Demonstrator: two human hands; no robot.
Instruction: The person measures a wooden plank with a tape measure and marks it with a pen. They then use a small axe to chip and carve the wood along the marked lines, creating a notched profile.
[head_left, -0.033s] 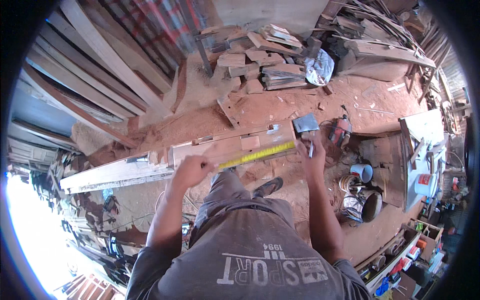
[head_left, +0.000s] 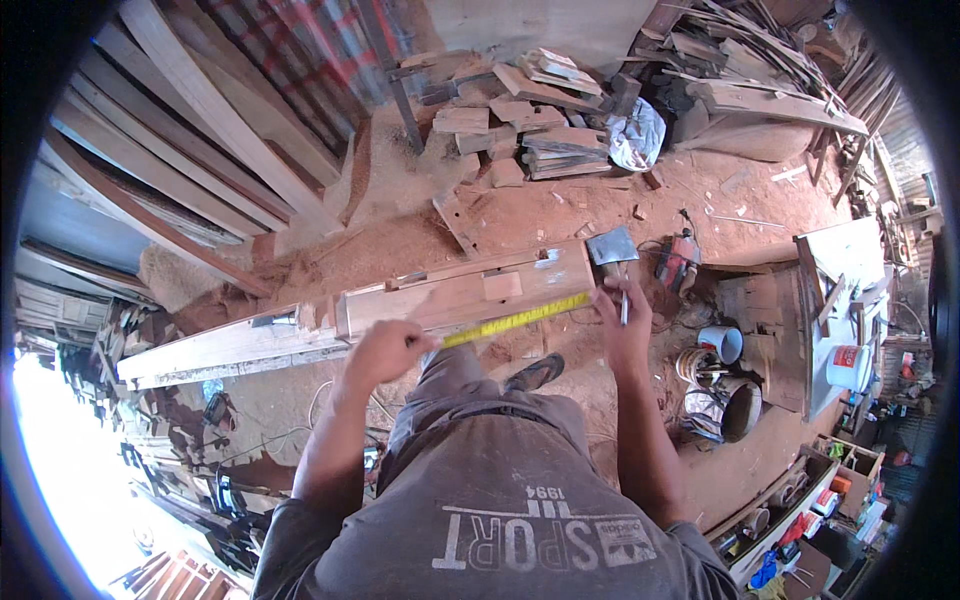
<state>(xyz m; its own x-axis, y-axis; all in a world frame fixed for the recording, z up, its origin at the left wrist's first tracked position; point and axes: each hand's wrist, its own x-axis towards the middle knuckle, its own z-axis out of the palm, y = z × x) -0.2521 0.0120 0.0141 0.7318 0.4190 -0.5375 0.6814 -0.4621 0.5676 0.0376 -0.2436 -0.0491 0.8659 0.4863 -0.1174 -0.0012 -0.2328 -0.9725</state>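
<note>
A yellow tape measure [head_left: 515,319] is stretched between my two hands, along the near edge of a wooden plank [head_left: 440,299]. My left hand [head_left: 383,352] is closed at the tape's left end; the fingers hide what part of it they grip. My right hand [head_left: 626,318] pinches the tape's right end by the plank's end. A thin pale stick [head_left: 625,307], perhaps a pencil, also stands between its fingers. Just beyond that hand a grey-blue flat block [head_left: 612,245] lies at the plank's right end. The plank has cut slots and a paler rectangular patch on its face.
A long pale beam [head_left: 225,350] runs off to the left. A red power tool [head_left: 680,260] lies to the right, near a bucket [head_left: 722,345] and a workbench [head_left: 815,330]. Offcuts [head_left: 565,150] are piled at the back; long boards [head_left: 215,130] lean at far left. My sandal [head_left: 535,373] is below the tape.
My left hand and the tape have shifted slightly toward me, the tape's left end most. My right hand stays nearly in place.
</note>
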